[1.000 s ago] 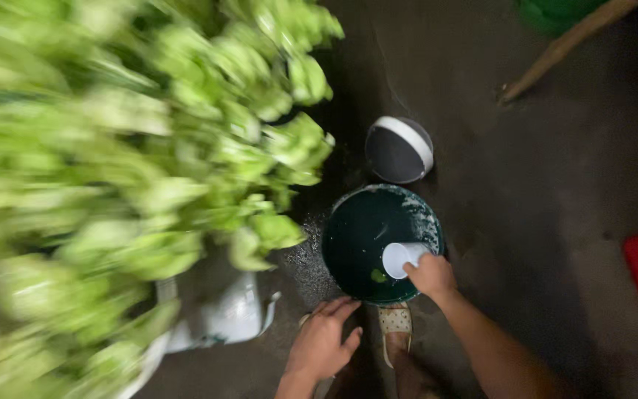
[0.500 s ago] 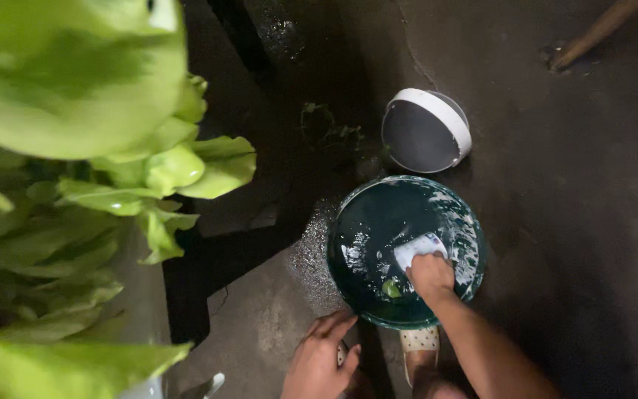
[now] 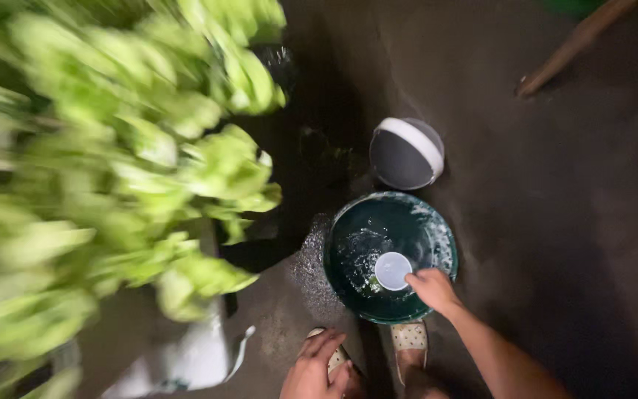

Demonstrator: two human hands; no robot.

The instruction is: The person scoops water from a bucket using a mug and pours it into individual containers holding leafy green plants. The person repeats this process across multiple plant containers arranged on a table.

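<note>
At lower centre, our right hand (image 3: 431, 287) grips a small white cup (image 3: 393, 270) inside the dark green basin (image 3: 348, 222) of foamy water; scooping looks underway. Our left hand (image 3: 316, 369) rests loosely curled, empty, bottom centre. Blurred leafy greens (image 3: 112, 177) fill the left.

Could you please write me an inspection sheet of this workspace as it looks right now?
Surface: dark concrete floor, wet and splashed left of the basin.
Job's things: round dark green basin holding water with foam; small white cup, mouth facing up, over the water.
Clutter: white-rimmed grey bowl on the floor just beyond the basin; white bag at lower left.
Hands: right hand grips the cup; left hand rests low by the patterned sandals, holding nothing visible.
Cables: nothing seen.
Surroundings: blurred leafy green vegetables fill the left; wooden stick at upper right.
</note>
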